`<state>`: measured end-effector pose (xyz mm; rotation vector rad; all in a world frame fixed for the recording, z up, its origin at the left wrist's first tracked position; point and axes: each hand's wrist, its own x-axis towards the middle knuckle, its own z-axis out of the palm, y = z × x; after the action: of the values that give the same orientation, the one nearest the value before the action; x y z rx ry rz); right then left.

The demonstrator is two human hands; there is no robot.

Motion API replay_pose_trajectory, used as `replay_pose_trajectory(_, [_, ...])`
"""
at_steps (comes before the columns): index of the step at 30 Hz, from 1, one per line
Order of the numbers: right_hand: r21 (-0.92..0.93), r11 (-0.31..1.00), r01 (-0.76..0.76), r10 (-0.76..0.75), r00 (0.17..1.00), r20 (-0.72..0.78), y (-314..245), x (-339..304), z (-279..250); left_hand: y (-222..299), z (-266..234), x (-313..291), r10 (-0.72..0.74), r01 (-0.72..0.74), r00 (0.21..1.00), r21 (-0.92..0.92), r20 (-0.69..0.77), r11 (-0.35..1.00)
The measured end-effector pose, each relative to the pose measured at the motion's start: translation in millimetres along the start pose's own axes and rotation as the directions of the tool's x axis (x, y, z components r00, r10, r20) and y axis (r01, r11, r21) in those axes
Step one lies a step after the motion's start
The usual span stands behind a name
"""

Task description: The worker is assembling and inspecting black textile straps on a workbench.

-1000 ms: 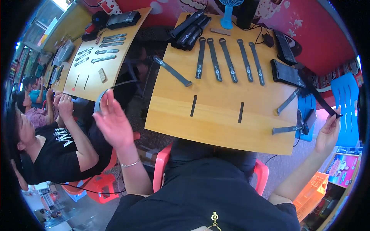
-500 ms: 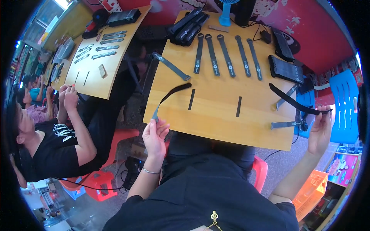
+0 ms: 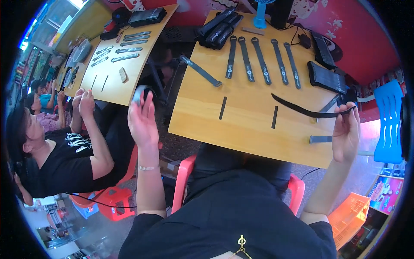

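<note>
My left hand (image 3: 144, 123) is raised beyond the left edge of the table, its fingers closed on a strap (image 3: 140, 92). Only a blurred, curled grey and dark piece of that strap shows at the fingertips. Over the table's right side, my right hand (image 3: 346, 134) pinches the end of a black strap (image 3: 297, 110), whose free length curves leftward above the tabletop. Several grey straps with a ring at one end, such as this one (image 3: 264, 62), lie in a row across the far half. Another grey strap (image 3: 201, 71) rests slantwise at the left edge.
Two dark strips (image 3: 223, 108) mark the wooden table (image 3: 194, 116). Black bundles (image 3: 219, 30) lie at the far left, a black pack (image 3: 326, 77) on the right, and a blue fan (image 3: 259, 17) stands behind. A co-worker (image 3: 47, 151) sits left at another table (image 3: 114, 84).
My left hand has moved left, off the table's edge, and its strap now appears curled and blurred. My right hand has shifted slightly left with the black strap. The view has tilted a little.
</note>
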<state>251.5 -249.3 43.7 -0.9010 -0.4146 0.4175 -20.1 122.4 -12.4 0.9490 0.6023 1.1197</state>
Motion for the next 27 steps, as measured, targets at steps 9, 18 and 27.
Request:
replay_pose_trajectory(9, [-0.003,0.999,-0.038,0.038,0.998,-0.058,29,-10,13,-68,36,-9,-0.158,0.157,0.987,-0.029,-0.025,0.987])
replay_pose_trajectory(18, [0.098,0.992,-0.081,0.087,0.995,-0.057,47,-9,12,-87,5,-61,-0.366,0.375,0.926,0.108,-0.099,0.921])
replay_pose_trajectory(27, [-0.172,0.955,-0.243,0.240,0.970,-0.042,68,6,45,-84,6,-60,-0.266,0.252,0.954,0.106,0.141,0.962])
